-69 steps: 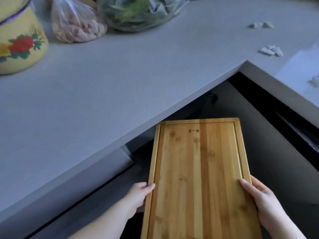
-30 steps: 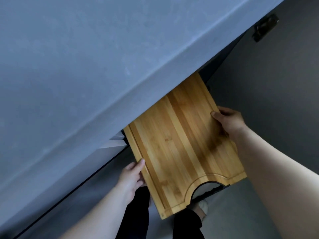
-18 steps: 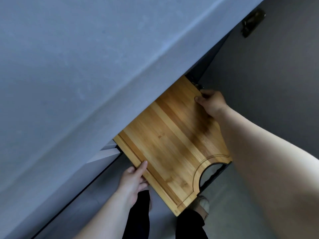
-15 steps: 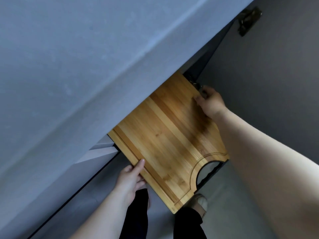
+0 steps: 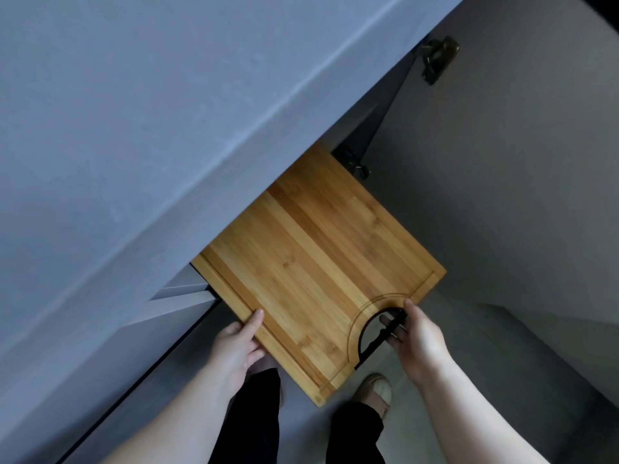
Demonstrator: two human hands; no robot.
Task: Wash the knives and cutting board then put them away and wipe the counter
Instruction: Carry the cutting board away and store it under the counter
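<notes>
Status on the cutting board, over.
Grips: left hand on the long edge of the cutting board, right hand at its handle cutout. Board part way under countertop. Watch the lower door hinge beside its far corner.

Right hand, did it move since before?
Yes. The right hand came away from the lower hinge, back toward the person, and now grips the cutting board's arched cutout.

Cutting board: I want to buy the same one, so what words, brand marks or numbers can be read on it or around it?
None readable. The cutting board shows only wood grain and a groove; its far end is hidden under the counter.
The cabinet door and hinge bear no text.
</notes>
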